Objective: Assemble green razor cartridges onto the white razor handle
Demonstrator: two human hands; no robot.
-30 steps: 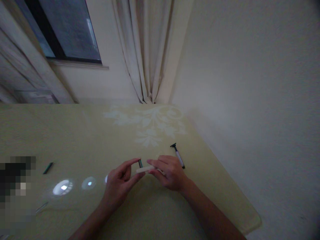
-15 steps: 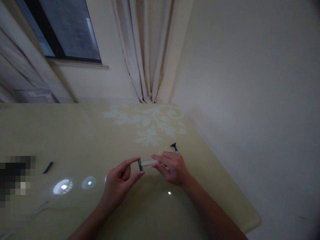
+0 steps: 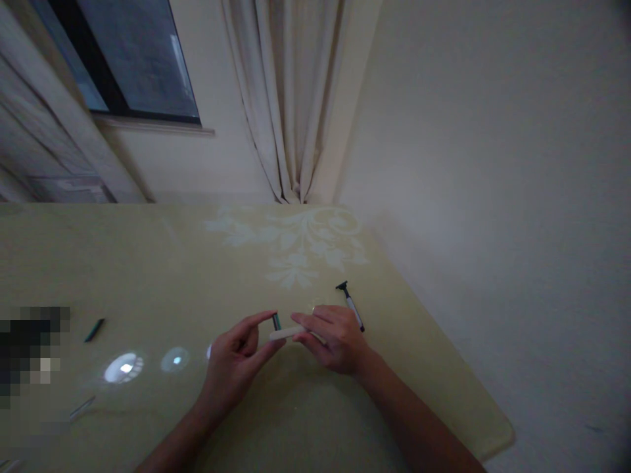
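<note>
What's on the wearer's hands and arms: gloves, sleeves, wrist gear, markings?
Left hand and right hand are both ungloved. Left forearm and right forearm show no sleeve in frame. No watch, band, cable or marking visible; too dim for finer detail.

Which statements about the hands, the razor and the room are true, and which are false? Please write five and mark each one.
1. The left hand holds a small dark piece between thumb and forefinger. True.
2. The right hand holds nothing. False: it holds a pale stick.
3. The razor lies with its head toward the person. False: its head is at the far end.
4. A dark green strip lies on the table, to the left of the left hand. True.
5. The window is right of the central curtain. False: it is left of it.
</note>
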